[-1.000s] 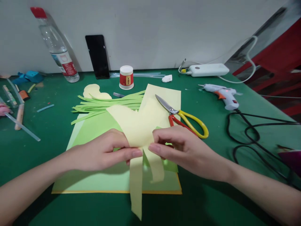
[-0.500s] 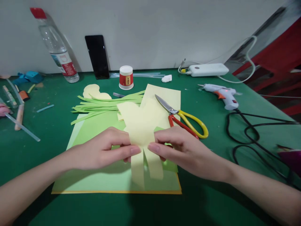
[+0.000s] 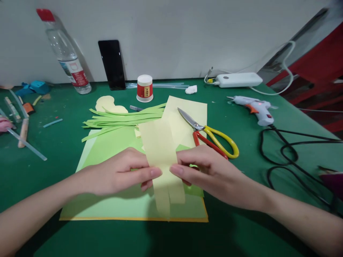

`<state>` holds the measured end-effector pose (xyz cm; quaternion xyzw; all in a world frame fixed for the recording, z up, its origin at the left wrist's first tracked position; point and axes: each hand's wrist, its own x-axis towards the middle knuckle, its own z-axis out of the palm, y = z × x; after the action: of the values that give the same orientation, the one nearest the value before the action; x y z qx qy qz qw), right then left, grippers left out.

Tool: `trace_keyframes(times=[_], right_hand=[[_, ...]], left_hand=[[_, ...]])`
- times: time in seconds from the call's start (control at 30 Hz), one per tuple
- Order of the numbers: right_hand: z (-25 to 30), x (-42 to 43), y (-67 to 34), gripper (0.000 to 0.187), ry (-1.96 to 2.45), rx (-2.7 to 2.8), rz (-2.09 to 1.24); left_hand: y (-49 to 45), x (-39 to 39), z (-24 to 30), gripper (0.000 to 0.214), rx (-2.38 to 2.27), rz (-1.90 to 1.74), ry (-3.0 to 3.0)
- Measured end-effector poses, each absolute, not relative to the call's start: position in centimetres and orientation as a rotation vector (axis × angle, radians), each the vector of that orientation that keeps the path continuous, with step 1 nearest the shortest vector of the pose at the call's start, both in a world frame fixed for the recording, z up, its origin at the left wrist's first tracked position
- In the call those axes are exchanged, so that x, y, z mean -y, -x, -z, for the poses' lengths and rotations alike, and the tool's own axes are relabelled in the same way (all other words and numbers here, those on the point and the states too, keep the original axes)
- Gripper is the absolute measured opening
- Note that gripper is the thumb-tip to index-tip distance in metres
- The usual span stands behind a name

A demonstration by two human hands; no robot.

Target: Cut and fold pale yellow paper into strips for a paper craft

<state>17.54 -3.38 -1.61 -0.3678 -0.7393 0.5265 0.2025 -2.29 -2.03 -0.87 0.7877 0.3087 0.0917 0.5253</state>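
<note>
Both hands pinch a bundle of pale yellow paper strips (image 3: 160,150) above a light green sheet (image 3: 112,146) on the green table. My left hand (image 3: 122,175) grips the strips from the left, thumb and fingers closed. My right hand (image 3: 206,169) grips them from the right in the same way. The strips stand nearly stacked above the fingers, and their lower ends hang down over the sheet's front edge. Several cut green strips (image 3: 123,119) lie just behind the sheet.
Yellow-and-red scissors (image 3: 211,137) lie on a yellow sheet (image 3: 194,110) right of the hands. A hot glue gun (image 3: 254,107) with a black cord (image 3: 289,153), a white power bank (image 3: 238,79), a small jar (image 3: 145,88), a phone (image 3: 112,64) and a water bottle (image 3: 65,55) stand farther back.
The fanned-out yellow strips have been drawn together into a narrow, nearly aligned bundle, and their hanging ends have become shorter. Both hands have stayed in about the same place.
</note>
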Motion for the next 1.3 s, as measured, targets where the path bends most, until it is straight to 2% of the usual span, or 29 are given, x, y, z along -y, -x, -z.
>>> trace_keyframes(times=[0.47, 0.67, 1.0, 1.3], right_hand=[[1.86, 3.43, -17.92, 0.032, 0.862, 2.211, -1.476], [1.62, 3.13, -17.93, 0.034, 0.926, 2.19, -1.541], [1.64, 3.07, -17.3, 0.033, 1.033, 2.004, -1.516], [1.22, 3.35, -17.45, 0.032, 0.986, 2.027, -1.509]], left_hand=[[2.42, 1.8, 0.5, 0.031, -0.553, -0.096, -1.896], [2.37, 2.0, 0.83, 0.023, -0.667, -0.249, -1.995], [2.45, 2.17, 1.26, 0.03, -0.732, -0.414, -1.92], [2.77, 1.85, 1.08, 0.037, -0.657, -0.267, -1.86]])
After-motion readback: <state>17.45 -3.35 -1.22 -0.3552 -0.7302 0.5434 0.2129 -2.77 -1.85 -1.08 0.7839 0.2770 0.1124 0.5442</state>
